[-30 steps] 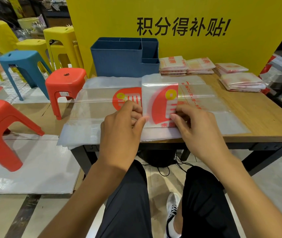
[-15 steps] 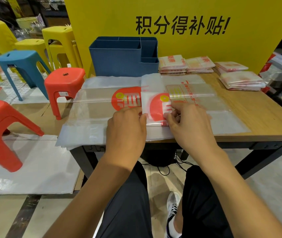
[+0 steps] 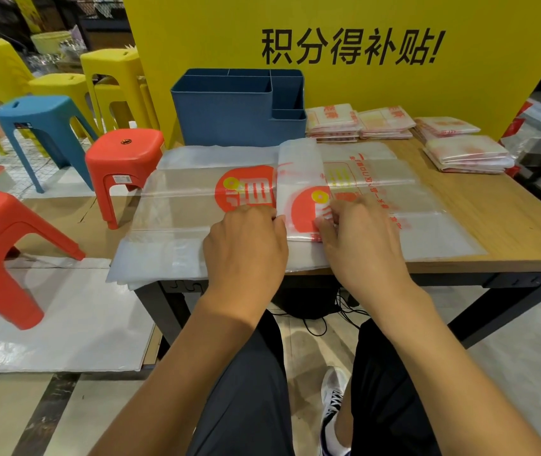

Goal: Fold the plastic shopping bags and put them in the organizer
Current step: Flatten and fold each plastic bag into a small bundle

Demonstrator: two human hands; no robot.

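Folded bag [image 3: 298, 179] on table [image 3: 506, 232], left hand [image 3: 246, 245] and right hand [image 3: 361, 238] pinching its near edge, organizer [image 3: 229, 120] behind

Organizer [image 3: 229, 113] behind spread bag [image 3: 377, 192], folded bags [image 3: 333, 121] right

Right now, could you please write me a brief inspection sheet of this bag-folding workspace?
Surface: wooden table, with flat plastic bags spread over it and hanging off its left edge.
Job's things: a narrow folded bag strip lies across the flat bags; blue organizer behind; folded bag stacks to its right.
Clutter: nothing seen.
Grippers: left hand and right hand both grip the strip's near end.
Cables: black cables on the floor under the table.
Surroundings: yellow sign board; red stool, blue stool, yellow stools on the left.
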